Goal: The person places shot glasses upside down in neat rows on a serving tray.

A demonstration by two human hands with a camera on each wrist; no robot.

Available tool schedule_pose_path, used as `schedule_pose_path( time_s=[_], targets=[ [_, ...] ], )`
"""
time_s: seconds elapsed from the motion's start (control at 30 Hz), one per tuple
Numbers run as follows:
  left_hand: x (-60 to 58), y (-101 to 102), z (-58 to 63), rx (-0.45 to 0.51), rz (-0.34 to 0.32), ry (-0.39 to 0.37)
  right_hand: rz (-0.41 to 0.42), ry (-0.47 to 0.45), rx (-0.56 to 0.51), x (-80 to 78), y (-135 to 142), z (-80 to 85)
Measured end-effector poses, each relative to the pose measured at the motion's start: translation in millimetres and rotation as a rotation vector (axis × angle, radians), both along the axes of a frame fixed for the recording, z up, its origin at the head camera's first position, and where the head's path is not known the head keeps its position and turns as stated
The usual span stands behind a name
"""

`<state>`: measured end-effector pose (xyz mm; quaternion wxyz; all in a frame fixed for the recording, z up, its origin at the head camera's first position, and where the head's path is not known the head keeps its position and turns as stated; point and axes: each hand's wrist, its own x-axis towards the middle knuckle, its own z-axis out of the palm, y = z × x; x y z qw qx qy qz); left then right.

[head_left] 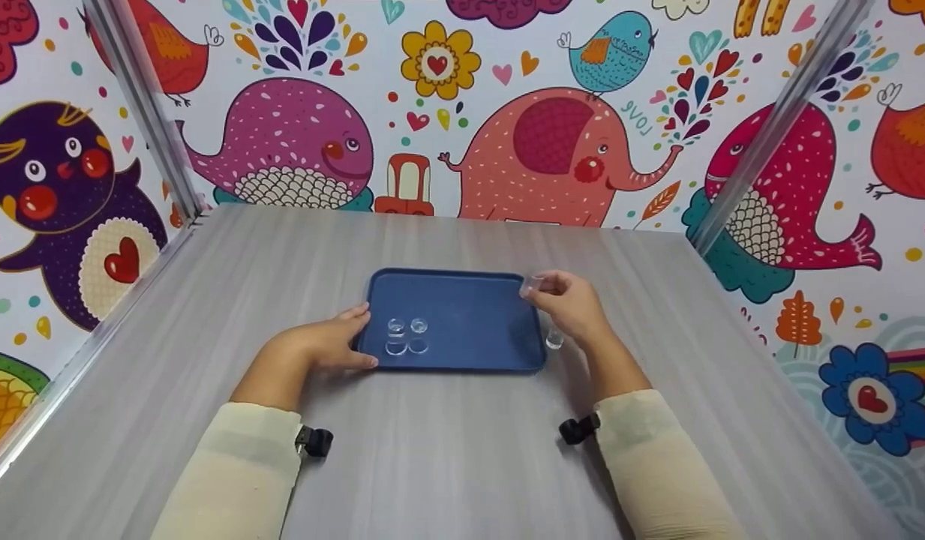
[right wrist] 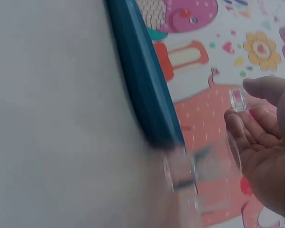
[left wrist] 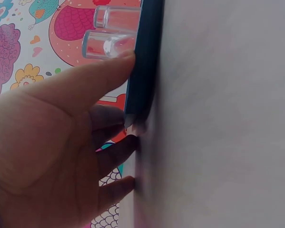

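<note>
At the left side of a blue tray (head_left: 470,322), my left hand (head_left: 327,341) touches it with spread fingers. The left wrist view shows the thumb (left wrist: 109,69) against the tray's edge and the other fingertips down at the tabletop. Two small clear glasses (head_left: 407,336) stand upside down on the tray's left part. Over the tray's far right corner, my right hand (head_left: 571,300) pinches another small clear glass (head_left: 531,285) between thumb and fingers. Below that hand, a clear glass (head_left: 554,340) stands on the table just right of the tray, blurred in the right wrist view.
The grey wood-grain table (head_left: 447,450) reaches back to walls printed with cartoon animals (head_left: 545,157). Metal posts (head_left: 151,112) stand at the back corners. Each sleeve carries a small black wrist camera (head_left: 316,441) at its cuff.
</note>
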<state>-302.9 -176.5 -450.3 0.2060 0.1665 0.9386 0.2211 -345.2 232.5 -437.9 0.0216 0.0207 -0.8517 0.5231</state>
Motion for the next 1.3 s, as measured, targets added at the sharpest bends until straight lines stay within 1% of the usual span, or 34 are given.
schedule_pose_path(
  time_s=[0.1, 0.27, 0.37, 0.5, 0.6, 0.7, 0.83, 1.0, 1.23, 1.3],
  targets=[
    [0.2, 0, 0.8, -0.013, 0.006, -0.002, 0.037, 0.018, 0.0, 3.2, -21, 2.9],
    [2.0, 1, 2.2, -0.038, 0.028, -0.019, 0.107, 0.076, -0.036, 5.1, -53, 6.2],
    [2.2, 1, 2.7, -0.033, 0.018, -0.012, 0.149, 0.098, -0.053, 4.8, -70, 7.6],
    [2.3, 1, 3.1, -0.025, 0.007, -0.003, 0.202, 0.105, -0.081, 6.8, -88, 9.9],
    [2.8, 0, 3.5, -0.027, 0.011, -0.005, 0.247, 0.102, -0.13, 8.8, -98, 9.9],
    [3.7, 0, 4.3, -0.027, 0.017, -0.008, 0.29, 0.088, -0.173, 11.1, -104, 9.5],
    [3.6, 0, 4.0, -0.026, 0.017, -0.007, 0.32, 0.06, -0.185, 13.6, -106, 8.4],
    [2.5, 0, 2.7, -0.029, 0.015, -0.006, 0.319, 0.073, -0.159, 14.5, -104, 5.9],
    [0.2, 0, 1.5, -0.012, -0.015, 0.009, 0.324, 0.105, -0.133, 13.0, -102, 2.0],
    [0.4, 0, 1.7, -0.009, -0.011, 0.004, 0.323, 0.109, -0.129, 13.0, -102, 1.1]
  ],
)
